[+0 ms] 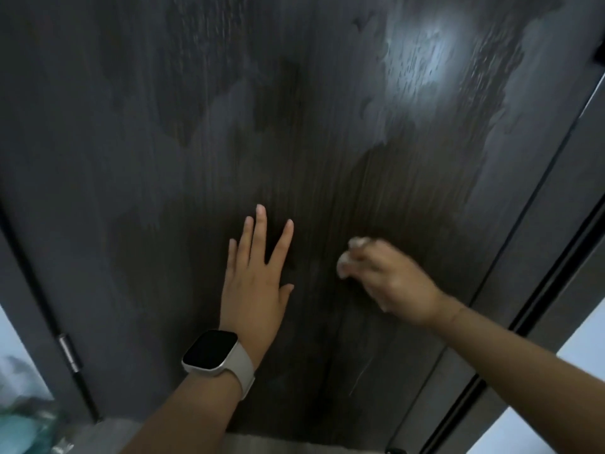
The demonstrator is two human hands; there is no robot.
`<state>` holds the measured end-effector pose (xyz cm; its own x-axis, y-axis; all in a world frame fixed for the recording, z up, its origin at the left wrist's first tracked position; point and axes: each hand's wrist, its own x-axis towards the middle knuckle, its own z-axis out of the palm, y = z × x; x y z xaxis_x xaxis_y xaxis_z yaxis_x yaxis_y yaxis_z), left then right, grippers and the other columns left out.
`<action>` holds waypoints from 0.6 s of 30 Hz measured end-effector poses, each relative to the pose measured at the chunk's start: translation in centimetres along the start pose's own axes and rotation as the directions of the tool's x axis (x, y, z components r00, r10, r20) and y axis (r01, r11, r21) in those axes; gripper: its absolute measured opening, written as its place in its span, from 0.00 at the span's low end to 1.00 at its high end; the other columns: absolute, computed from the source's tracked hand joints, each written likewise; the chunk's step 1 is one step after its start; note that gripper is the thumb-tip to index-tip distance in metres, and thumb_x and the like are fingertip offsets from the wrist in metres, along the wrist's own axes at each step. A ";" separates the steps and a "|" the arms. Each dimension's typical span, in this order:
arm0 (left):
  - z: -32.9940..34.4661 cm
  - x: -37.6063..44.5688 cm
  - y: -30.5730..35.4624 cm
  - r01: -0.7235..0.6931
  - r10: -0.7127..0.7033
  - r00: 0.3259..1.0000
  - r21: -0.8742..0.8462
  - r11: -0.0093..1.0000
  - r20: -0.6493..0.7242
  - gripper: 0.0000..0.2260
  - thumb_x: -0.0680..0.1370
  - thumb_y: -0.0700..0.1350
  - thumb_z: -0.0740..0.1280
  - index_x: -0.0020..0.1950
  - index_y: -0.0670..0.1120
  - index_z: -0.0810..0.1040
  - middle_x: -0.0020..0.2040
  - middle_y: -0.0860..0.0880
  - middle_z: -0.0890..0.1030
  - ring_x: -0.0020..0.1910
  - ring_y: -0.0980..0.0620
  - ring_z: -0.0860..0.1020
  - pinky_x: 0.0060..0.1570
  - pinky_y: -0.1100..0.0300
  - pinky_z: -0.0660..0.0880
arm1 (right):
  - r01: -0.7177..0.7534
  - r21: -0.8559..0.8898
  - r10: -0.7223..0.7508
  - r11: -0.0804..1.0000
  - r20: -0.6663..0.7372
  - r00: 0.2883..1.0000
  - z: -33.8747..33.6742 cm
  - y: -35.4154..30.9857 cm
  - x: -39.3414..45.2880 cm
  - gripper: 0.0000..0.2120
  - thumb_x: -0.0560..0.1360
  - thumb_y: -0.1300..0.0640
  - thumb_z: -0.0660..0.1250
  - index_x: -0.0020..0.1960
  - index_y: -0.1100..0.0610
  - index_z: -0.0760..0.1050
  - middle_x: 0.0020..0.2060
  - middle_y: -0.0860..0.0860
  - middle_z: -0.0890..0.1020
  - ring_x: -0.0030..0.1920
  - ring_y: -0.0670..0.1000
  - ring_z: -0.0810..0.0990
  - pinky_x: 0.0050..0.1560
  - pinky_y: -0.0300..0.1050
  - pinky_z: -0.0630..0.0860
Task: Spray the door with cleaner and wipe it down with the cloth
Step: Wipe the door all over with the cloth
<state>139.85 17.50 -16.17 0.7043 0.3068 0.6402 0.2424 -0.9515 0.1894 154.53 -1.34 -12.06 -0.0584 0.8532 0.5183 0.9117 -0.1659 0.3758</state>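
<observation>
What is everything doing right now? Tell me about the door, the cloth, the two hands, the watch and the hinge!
door: dark wood grain, patchy with wet film and streaks, a light glaring off its upper right.
cloth: white, bunched up in the right hand, against the door.
left hand: flat on the door, fingers straight and spread.
right hand: grips the cloth, blurred.
watch: on the left wrist, screen dark.
hinge: metal, at the door's left edge.
</observation>
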 end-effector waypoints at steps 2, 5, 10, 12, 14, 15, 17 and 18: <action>0.2 -0.2 0.7 -0.096 0.097 0.995 0.064 0.993 -0.012 0.49 0.70 0.48 0.76 0.80 0.53 0.47 0.80 0.43 0.40 0.79 0.42 0.44 0.74 0.41 0.51 | -0.183 -0.052 0.173 0.982 -0.161 0.972 -2.2 2.3 -0.4 0.09 0.81 0.56 0.61 0.52 0.53 0.80 0.48 0.51 0.78 0.52 0.53 0.76 0.53 0.39 0.71; 1.7 -1.3 2.0 -0.236 0.236 0.972 0.139 0.962 0.021 0.49 0.67 0.49 0.78 0.80 0.51 0.51 0.80 0.41 0.46 0.79 0.40 0.50 0.73 0.38 0.56 | -0.352 0.022 0.311 0.936 -0.519 0.796 -3.3 4.5 -1.3 0.10 0.77 0.69 0.65 0.54 0.62 0.83 0.48 0.58 0.75 0.49 0.58 0.74 0.55 0.40 0.67; 6.3 -3.3 3.8 -0.335 0.332 0.942 0.188 0.923 0.052 0.51 0.65 0.50 0.80 0.80 0.52 0.53 0.80 0.42 0.48 0.79 0.41 0.51 0.72 0.38 0.56 | -0.342 0.113 0.341 0.933 -0.582 0.738 3.3 2.0 -4.6 0.14 0.75 0.71 0.67 0.58 0.61 0.80 0.51 0.55 0.72 0.48 0.56 0.74 0.49 0.49 0.73; 8.2 -3.8 4.3 -0.350 0.350 0.936 0.173 0.920 0.036 0.52 0.66 0.51 0.79 0.80 0.52 0.50 0.81 0.42 0.45 0.79 0.42 0.49 0.73 0.39 0.51 | -0.282 0.121 0.303 0.952 -0.515 0.802 6.4 0.2 -6.9 0.16 0.75 0.69 0.67 0.61 0.60 0.74 0.53 0.54 0.74 0.49 0.54 0.77 0.50 0.49 0.73; 10.4 -4.6 4.5 -0.331 0.338 0.941 0.164 0.929 -0.017 0.52 0.67 0.52 0.78 0.81 0.51 0.46 0.80 0.44 0.42 0.79 0.43 0.45 0.76 0.42 0.46 | -0.241 0.098 0.260 0.965 -0.403 0.877 9.7 -1.7 -10.2 0.17 0.75 0.66 0.67 0.62 0.59 0.72 0.53 0.54 0.73 0.48 0.53 0.75 0.50 0.46 0.71; 11.5 -5.0 4.4 -0.322 0.335 0.940 0.168 0.932 -0.059 0.53 0.68 0.52 0.78 0.81 0.51 0.45 0.80 0.44 0.41 0.79 0.44 0.44 0.76 0.43 0.44 | -0.237 0.109 0.260 0.965 -0.330 0.907 11.3 -2.5 -12.0 0.16 0.75 0.64 0.67 0.62 0.58 0.72 0.52 0.54 0.73 0.47 0.52 0.74 0.49 0.45 0.70; 13.5 -5.6 4.3 -0.310 0.332 0.938 0.184 0.933 -0.100 0.52 0.69 0.53 0.77 0.81 0.50 0.44 0.80 0.45 0.39 0.79 0.46 0.42 0.76 0.44 0.43 | -0.322 0.213 0.355 0.922 -0.137 0.925 14.7 -4.1 -15.8 0.15 0.75 0.61 0.67 0.61 0.54 0.73 0.49 0.50 0.75 0.46 0.50 0.74 0.47 0.43 0.71; 14.4 -5.7 4.1 -0.303 0.326 0.940 0.192 0.933 -0.102 0.51 0.70 0.53 0.76 0.81 0.49 0.44 0.80 0.45 0.39 0.79 0.46 0.42 0.76 0.43 0.43 | -0.377 0.255 0.400 0.891 -0.045 0.915 16.0 -4.9 -17.6 0.12 0.76 0.58 0.67 0.59 0.52 0.74 0.47 0.46 0.75 0.45 0.47 0.74 0.46 0.41 0.72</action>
<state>146.42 12.14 -29.76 0.6730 -0.0241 0.7392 0.1413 -0.9769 -0.1605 157.62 -7.60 -35.29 0.2927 0.6922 0.6596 0.9376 -0.3430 -0.0561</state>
